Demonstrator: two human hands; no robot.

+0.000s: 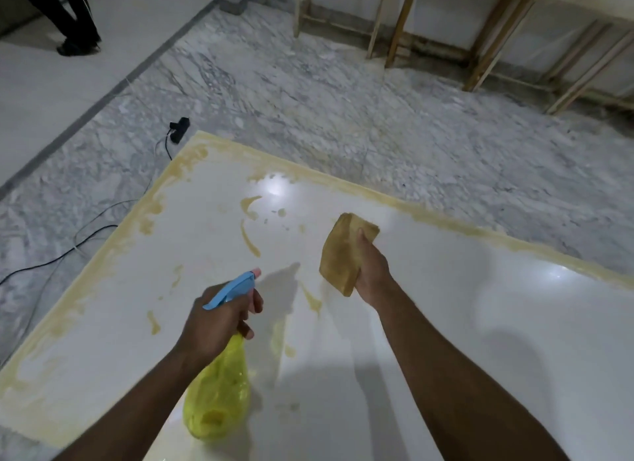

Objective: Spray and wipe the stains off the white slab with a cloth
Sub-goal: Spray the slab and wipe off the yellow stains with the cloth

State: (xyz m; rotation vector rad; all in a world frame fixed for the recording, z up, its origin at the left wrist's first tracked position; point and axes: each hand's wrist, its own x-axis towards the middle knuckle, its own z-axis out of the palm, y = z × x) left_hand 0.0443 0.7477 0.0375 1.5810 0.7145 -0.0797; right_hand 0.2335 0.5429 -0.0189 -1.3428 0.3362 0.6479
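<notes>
Our left hand [219, 318] grips the yellow spray bottle [219, 395], nozzle forward; our right hand [372, 271] holds the folded cloth [343, 251] above the white slab [446, 323]. Yellowish stains [248, 235] lie ahead and along the edges — a dirty cloth may only smear them. Around us is marble floor [308, 100], with cables [85, 234] nearby — overspray could reach them.

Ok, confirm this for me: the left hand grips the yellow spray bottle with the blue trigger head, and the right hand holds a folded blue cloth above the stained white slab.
One detail is wrong. In the head view the cloth in the right hand is tan, not blue. The rest stands: the left hand grips the yellow spray bottle over the stained white slab.
</notes>
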